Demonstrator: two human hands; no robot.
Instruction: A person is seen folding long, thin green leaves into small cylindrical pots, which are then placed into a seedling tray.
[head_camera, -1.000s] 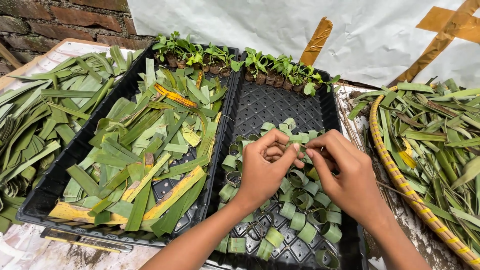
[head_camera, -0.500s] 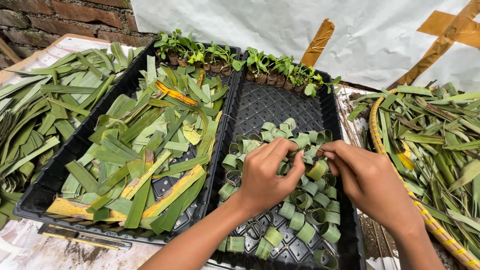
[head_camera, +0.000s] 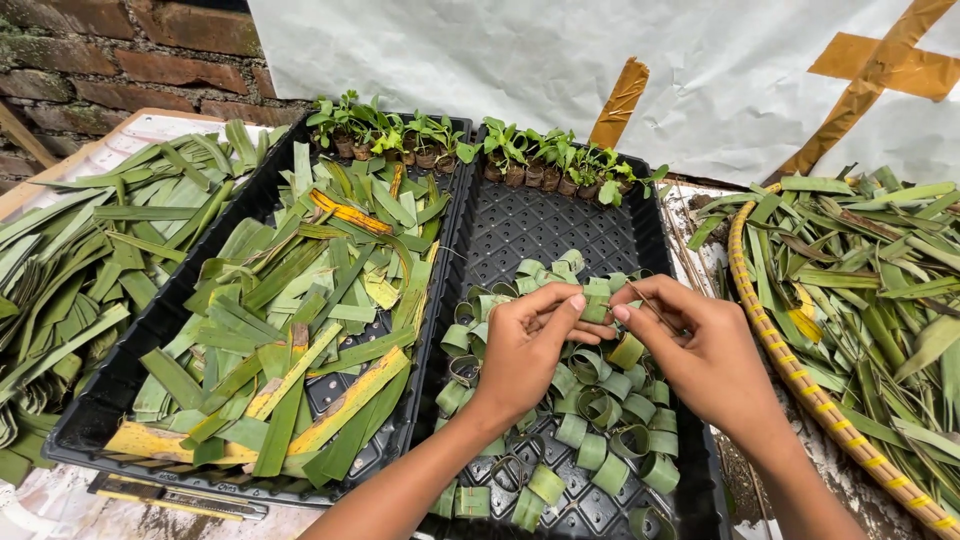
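Head view looks down on a black perforated plastic tray (head_camera: 560, 225) whose near half holds a heap of small green rolled leaf rings (head_camera: 590, 440). Both hands meet over that heap. Left hand (head_camera: 525, 350) has its fingers curled and its thumb and forefinger pinched together on one small green leaf ring (head_camera: 597, 312), which sits between the two hands just above the pile. Right hand (head_camera: 700, 350) closes its thumb and forefinger on a thin brown sliver of stick (head_camera: 640, 298), the tip of which meets the same ring. Along the far edge of the black tray stands a row of small green seedlings in leaf pots (head_camera: 560, 165). Just left of the black tray lies a second black tray (head_camera: 150, 340) piled with flat cut strips of green and yellowed leaf (head_camera: 300, 320). Right of the black tray, a round woven basket with a yellow rim (head_camera: 790, 370) holds long green leaves (head_camera: 870, 270).
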